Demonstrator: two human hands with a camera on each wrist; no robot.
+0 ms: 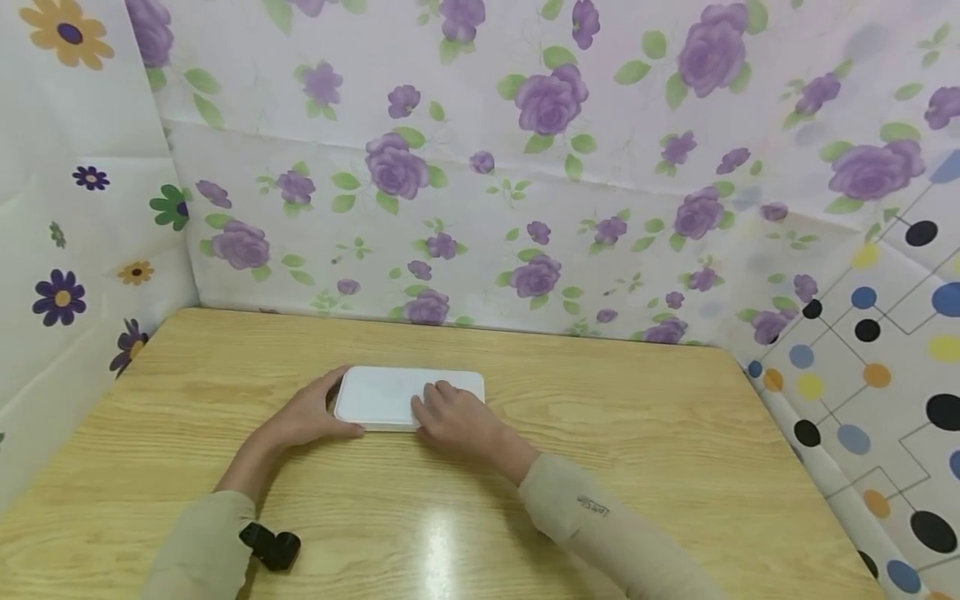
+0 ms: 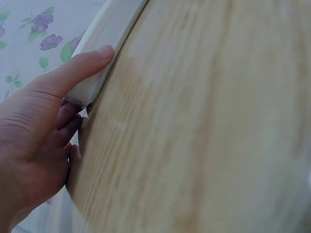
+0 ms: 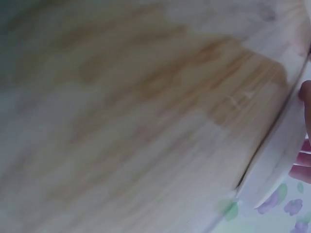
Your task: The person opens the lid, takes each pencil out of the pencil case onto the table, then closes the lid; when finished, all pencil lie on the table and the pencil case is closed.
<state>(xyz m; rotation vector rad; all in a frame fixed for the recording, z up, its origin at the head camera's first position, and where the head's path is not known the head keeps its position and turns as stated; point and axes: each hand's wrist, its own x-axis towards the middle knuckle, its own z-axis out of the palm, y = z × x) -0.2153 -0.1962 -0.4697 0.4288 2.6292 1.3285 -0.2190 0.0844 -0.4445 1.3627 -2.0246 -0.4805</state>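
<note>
A flat white box (image 1: 378, 393) with rounded corners lies on the wooden table in the head view. My left hand (image 1: 311, 410) grips its left end, the thumb along the front side and the fingers round the far side. In the left wrist view that thumb (image 2: 90, 65) presses on the side of the white box (image 2: 99, 80), and a clear, shiny edge shows at the corner. My right hand (image 1: 457, 421) holds the box right of its middle, with curled fingers over the top. The right wrist view catches only part of the right hand (image 3: 303, 162) beside the box (image 3: 272, 165).
The wooden table (image 1: 660, 450) extends around the box. Behind it hangs a purple-flowered sheet (image 1: 480, 208); a dotted sheet (image 1: 862, 417) borders the right side. A small black device (image 1: 272, 547) is at the left sleeve.
</note>
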